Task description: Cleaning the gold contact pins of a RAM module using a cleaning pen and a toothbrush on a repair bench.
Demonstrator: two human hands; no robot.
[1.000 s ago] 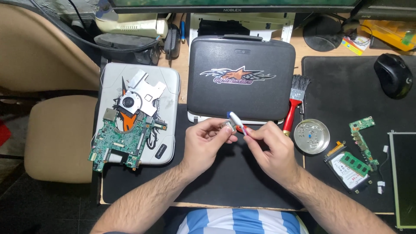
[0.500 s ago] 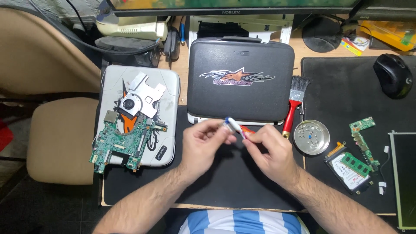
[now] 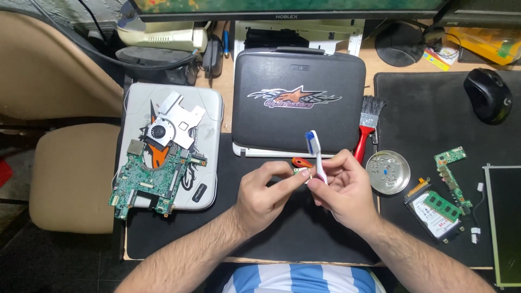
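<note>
Bare forearms; blue-and-white striped shirt point(image 3: 293, 278).

Blue-and-white toothbrush point(image 3: 316, 156), red-handled black-bristled brush point(image 3: 366, 127), green circuit board point(image 3: 150, 179), black mouse point(image 3: 487, 95).

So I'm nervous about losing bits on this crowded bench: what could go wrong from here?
1. The small green part is only pinched in the left hand fingertips; the toothbrush in the right hand could flick it onto the black mat.
2. The round metal dish of small parts sits close to the right forearm; a nudge might spill it.
</note>
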